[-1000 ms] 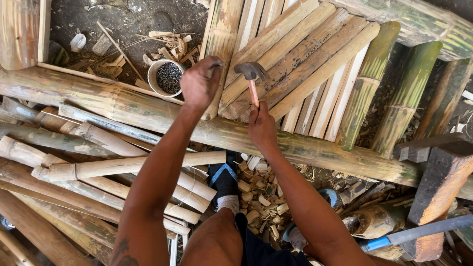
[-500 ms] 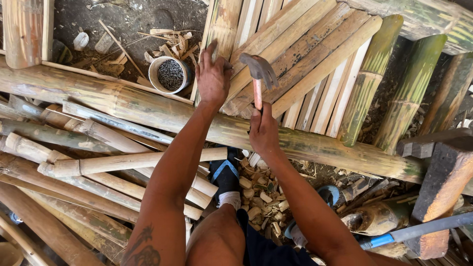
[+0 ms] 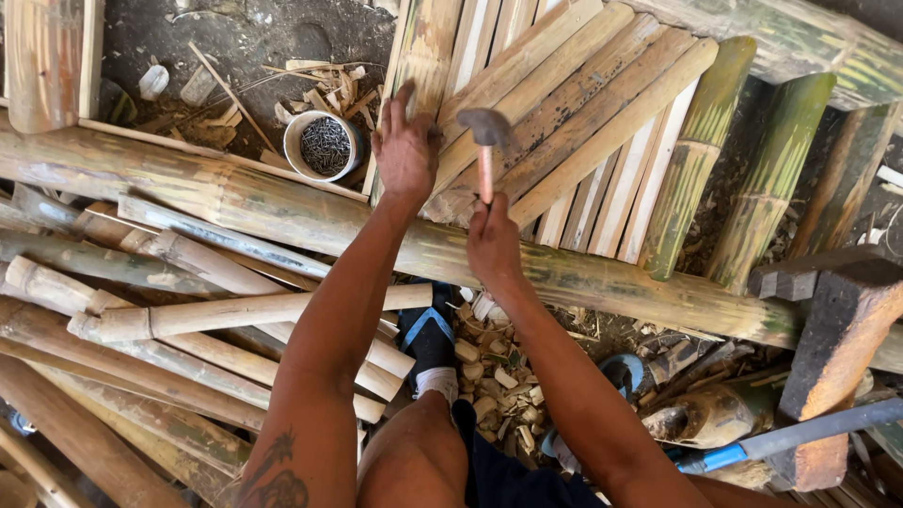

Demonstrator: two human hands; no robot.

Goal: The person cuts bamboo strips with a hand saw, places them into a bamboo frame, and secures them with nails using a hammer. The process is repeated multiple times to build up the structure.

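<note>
My right hand (image 3: 494,246) grips tight the red-handled steel hammer (image 3: 485,141); at nine o'clock my left hand (image 3: 406,150), fingers spread, presses the split bamboo slats (image 3: 527,85).

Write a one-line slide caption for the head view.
Right hand raises a hammer while left hand steadies bamboo slats beside a cup of nails.

Bare dark earth ground (image 3: 245,38), littered with pale wood chips and offcuts (image 3: 494,376). Resting directly on it: small round white container of dark nails (image 3: 323,144); long thick greenish-brown bamboo pole (image 3: 282,212) lying crosswise; heap of pale peeled bamboo poles (image 3: 141,320) at left; split tan bamboo slats (image 3: 583,122) laid side by side.
</note>
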